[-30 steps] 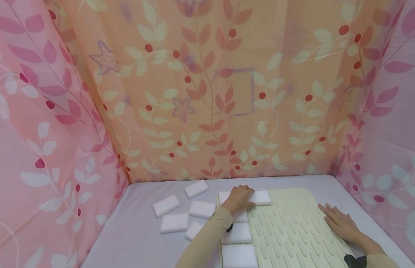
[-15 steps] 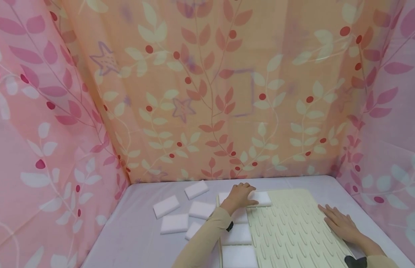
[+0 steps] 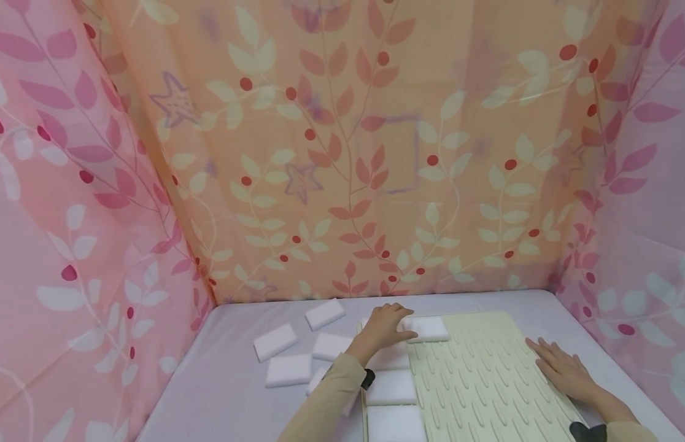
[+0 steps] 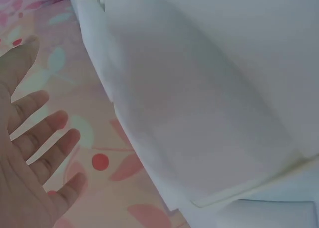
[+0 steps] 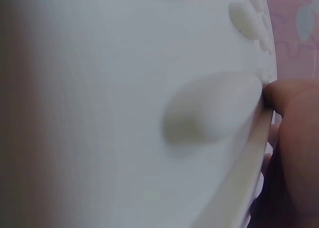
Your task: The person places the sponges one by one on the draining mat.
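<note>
The head view shows the left hand [image 3: 382, 328] with fingers spread and its grip loosely apart, holding nothing, over the far-left part of the ridged board [image 3: 486, 368]. The far white block [image 3: 428, 329] lies on the board, just right of that thumb; whether they touch, I cannot tell. The right hand [image 3: 560, 368] rests along the board's right edge, fingers extended, seemingly without clasping it.

The likeliest trouble is the left thumb or sleeve [image 3: 326, 408] catching a block and pushing the row crooked, since the blocks appear simply laid on. Uneven pressure from the right hand could also slide the board across the desk [image 3: 210, 393], shifting everything on it.

The left forearm hides parts of the loose blocks [image 3: 289, 371] to its left, and the left hand covers most of the board's far-left corner. The near block [image 3: 396, 423] and the board's near end are cut off. Both wrist views are too close and blurred to settle contact.
</note>
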The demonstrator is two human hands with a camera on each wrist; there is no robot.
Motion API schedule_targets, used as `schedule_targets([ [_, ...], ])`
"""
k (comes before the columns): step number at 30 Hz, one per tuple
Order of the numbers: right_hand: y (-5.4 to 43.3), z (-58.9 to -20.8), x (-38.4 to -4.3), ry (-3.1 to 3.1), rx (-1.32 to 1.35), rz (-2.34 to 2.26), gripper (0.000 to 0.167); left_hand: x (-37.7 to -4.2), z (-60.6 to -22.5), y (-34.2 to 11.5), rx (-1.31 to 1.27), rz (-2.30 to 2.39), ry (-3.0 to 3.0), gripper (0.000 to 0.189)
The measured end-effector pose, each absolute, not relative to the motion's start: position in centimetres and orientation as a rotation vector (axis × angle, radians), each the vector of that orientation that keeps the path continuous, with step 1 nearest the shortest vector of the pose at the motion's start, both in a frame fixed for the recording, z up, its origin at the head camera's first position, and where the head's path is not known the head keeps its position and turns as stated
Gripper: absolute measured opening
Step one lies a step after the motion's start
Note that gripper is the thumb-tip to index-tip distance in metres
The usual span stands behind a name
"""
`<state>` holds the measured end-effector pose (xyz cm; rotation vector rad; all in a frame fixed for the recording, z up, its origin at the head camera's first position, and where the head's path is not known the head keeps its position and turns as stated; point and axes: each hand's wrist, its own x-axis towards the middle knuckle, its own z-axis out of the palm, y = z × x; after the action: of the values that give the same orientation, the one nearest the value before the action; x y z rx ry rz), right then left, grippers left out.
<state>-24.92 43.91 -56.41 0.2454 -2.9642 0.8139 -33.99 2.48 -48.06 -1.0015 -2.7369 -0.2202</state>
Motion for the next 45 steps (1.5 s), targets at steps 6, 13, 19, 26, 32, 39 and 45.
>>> schedule_targets([
  [6,44.0,-56.3,-24.9,-2.955,0.252,0.835,0.054,-33.5,-48.3,1.5,-1.027,-0.257,-2.7,0.054],
  [13,43.8,-56.2,-24.7,-2.933,0.265,0.804,0.052,-32.3,-48.2,0.1,-1.044,-0.307,-2.629,0.053],
  [19,43.8,-56.3,-24.7,-2.921,0.278,0.818,0.052,-31.5,-48.5,-1.5,-1.049,-0.343,-2.576,0.053],
  [26,43.9,-56.4,-24.7,-2.931,0.272,0.822,0.053,-30.6,-48.8,-3.5,-1.06,-0.385,-2.517,0.053],
  [32,43.7,-56.2,-24.7,-2.929,0.263,0.804,0.052,-29.8,-49.0,-4.9,-1.037,-0.469,-2.503,0.055],
  [39,43.7,-56.1,-24.6,-2.93,0.264,0.802,0.052,-28.7,-49.5,-6.5,-0.977,-0.561,-2.568,0.056],
  [45,43.8,-56.4,-24.7,-2.922,0.266,0.806,0.053,-27.7,-50.1,-7.9,-0.961,-0.597,-2.576,0.054],
])
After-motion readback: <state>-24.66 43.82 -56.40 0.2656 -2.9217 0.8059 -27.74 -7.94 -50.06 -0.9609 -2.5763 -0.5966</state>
